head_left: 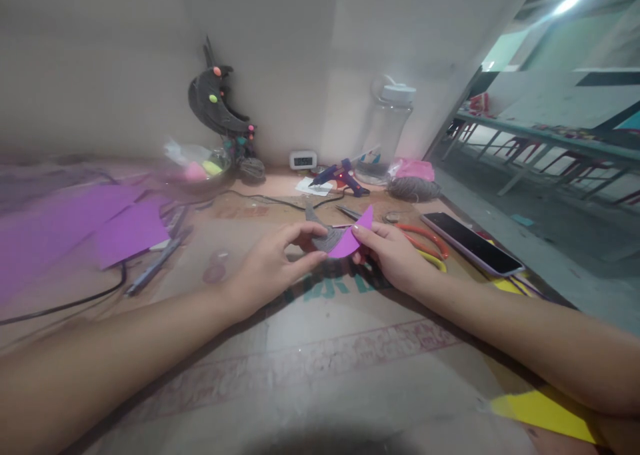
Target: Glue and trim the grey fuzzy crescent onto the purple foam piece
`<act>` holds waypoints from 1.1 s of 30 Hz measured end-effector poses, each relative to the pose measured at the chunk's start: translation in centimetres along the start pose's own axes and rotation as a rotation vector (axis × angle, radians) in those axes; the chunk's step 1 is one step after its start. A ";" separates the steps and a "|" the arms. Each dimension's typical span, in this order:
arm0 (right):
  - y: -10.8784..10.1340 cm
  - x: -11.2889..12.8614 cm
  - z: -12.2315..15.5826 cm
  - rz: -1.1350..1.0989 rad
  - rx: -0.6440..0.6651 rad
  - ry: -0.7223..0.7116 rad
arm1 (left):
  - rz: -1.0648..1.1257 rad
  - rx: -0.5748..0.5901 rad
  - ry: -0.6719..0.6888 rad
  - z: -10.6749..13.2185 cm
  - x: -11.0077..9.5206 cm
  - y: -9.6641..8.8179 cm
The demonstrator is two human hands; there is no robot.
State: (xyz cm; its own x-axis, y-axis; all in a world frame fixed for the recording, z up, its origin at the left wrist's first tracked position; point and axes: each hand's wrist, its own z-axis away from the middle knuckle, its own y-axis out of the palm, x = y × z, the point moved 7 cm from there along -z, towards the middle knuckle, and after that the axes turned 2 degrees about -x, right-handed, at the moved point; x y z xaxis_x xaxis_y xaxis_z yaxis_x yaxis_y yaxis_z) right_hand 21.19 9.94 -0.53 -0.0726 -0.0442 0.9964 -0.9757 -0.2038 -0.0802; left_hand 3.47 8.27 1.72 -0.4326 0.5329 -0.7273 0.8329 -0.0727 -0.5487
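Note:
My left hand [273, 265] pinches a grey crescent-shaped cut-out [323, 235] between thumb and fingers. My right hand [393, 255] grips a purple crescent piece [350, 238] that overlaps the grey one, so both hands hold the pair together just above the cardboard-covered table [310, 348]. Behind my right hand lie orange-handled scissors [425, 235]. A finished dark crescent decoration [215, 102] with coloured dots leans on the wall at the back.
Purple sheets [115, 225] lie at the left beside a black cable [75, 302]. A blue glue gun [340, 175], small clock [303, 159], clear water bottle [387, 132], grey yarn ball [413, 188] stand at the back. A phone [470, 242] and yellow paper [545, 412] lie at the right.

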 end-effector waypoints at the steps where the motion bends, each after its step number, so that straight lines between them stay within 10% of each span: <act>1: 0.0 0.0 0.0 -0.001 0.005 0.000 | -0.005 -0.004 0.001 0.0 0.0 0.0; 16: 0.0 1.8 0.6 0.290 -0.071 -0.157 | 0.458 -0.035 -0.089 -0.8 1.7 0.6; 33: 2.6 3.6 2.9 0.760 0.117 -0.678 | 0.378 -0.070 -0.238 -1.0 2.3 -0.1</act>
State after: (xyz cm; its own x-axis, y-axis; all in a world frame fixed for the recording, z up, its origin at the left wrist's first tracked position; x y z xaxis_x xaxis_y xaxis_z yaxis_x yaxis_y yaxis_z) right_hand 18.99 6.45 2.75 -0.4961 -0.7373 0.4585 -0.6917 0.0164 -0.7220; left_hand 2.74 10.30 0.48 -0.1542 0.2705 -0.9503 0.9654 -0.1633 -0.2031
